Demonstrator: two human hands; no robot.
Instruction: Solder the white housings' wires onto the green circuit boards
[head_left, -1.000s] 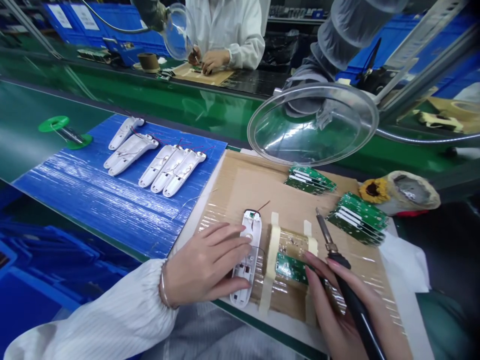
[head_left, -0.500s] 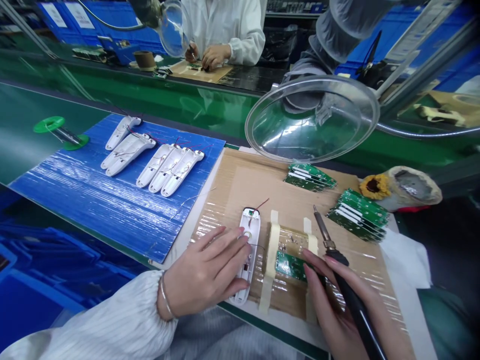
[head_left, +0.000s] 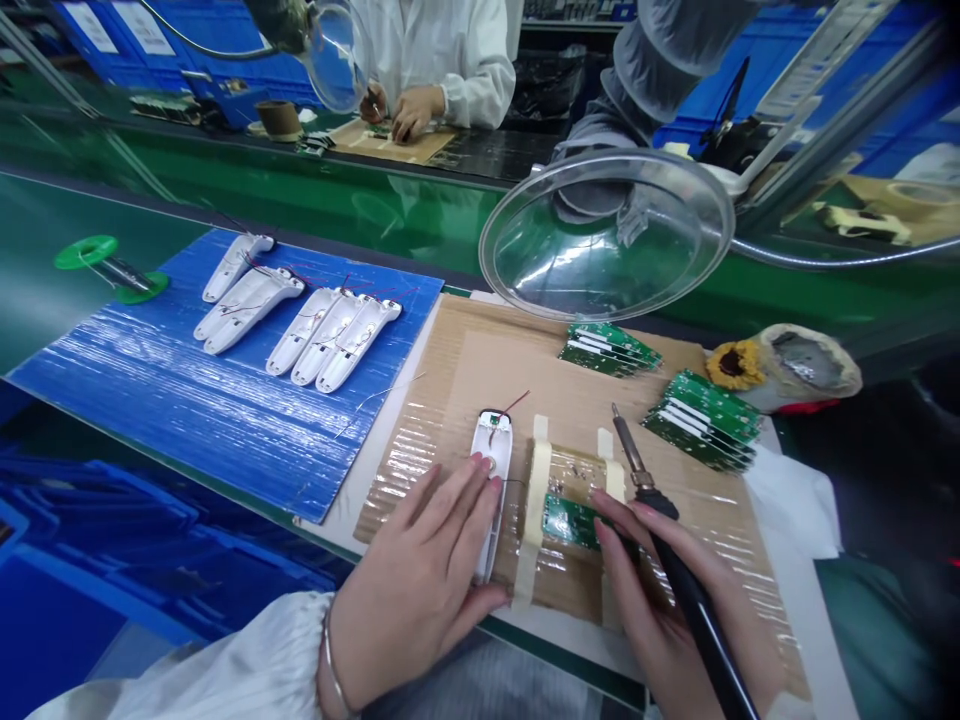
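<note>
My left hand (head_left: 424,570) lies over a white plastic housing (head_left: 493,425), its fingers stretched out and the fingertips on the inside of the shell. The lower part of the housing is partly covered by the hand; a red wire sticks out at its top end. My right hand (head_left: 675,600) grips a soldering iron (head_left: 701,615), whose tip points up and away over the cardboard. Beside the thumb and index finger of that hand lies a green circuit board (head_left: 568,520) on a taped patch (head_left: 534,500). What is beneath the right palm stays hidden.
Several white housings with wires (head_left: 352,345) lie on a blue sheet (head_left: 247,400), near a green solder spool (head_left: 112,268). Stacked circuit boards (head_left: 701,420) and a holder with a yellow sponge (head_left: 735,365) stand right. A magnifier (head_left: 607,235) hangs above; a co-worker (head_left: 442,70) sits opposite.
My left hand has shifted lower along the housing, with its fingers turned more toward the far end. The right hand keeps its hold on the soldering iron. The whole view has moved slightly.
</note>
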